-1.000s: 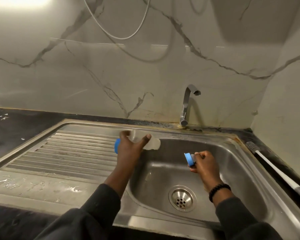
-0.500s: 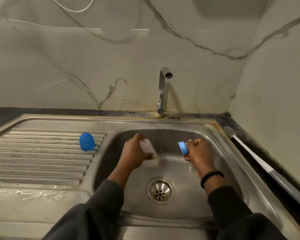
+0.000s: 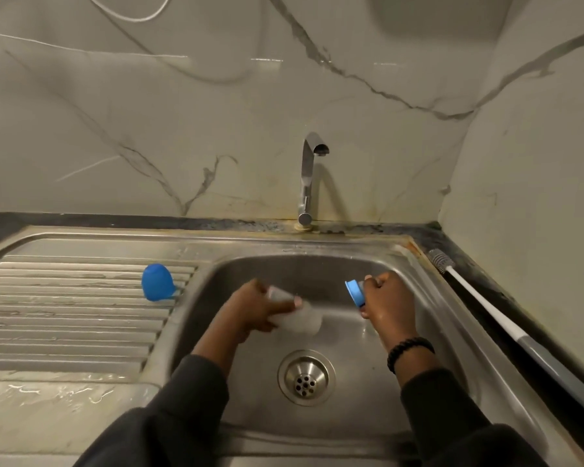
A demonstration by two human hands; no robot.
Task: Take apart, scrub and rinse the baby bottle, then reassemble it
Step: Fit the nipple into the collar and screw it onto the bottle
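The sink (image 3: 418,261) fills the lower frame, its ribbed drainboard (image 3: 64,315) running off the left edge and its basin in the lower centre. A second ago the left hand (image 3: 250,311) held both the blue cap (image 3: 157,282) and the bottle body (image 3: 299,320) over the drainboard's inner edge; now the cap lies alone on the ribs at centre left, and the left hand has carried the clear body down into the basin. That grip is curled round the bottle, which lies tilted toward the right, above the drain (image 3: 306,377) and apart from it.

The right hand (image 3: 386,305) has stayed over the right side of the basin, fingers pinching the blue collar ring (image 3: 355,293); whether the teat sits inside it I cannot tell.

So the bottle appears to be in three parts, taking apart looks done, and scrubbing is likely next. The tap (image 3: 309,176) at upper centre shows no water running. The bottle brush (image 3: 520,338) lies on the dark table along the right edge of the frame, just beyond the sink rim and untouched.

For room: the basin walls close in on both wrists, the open floor lies around the drain, and the cap rests near the drainboard's inner edge, where it could roll toward the basin.
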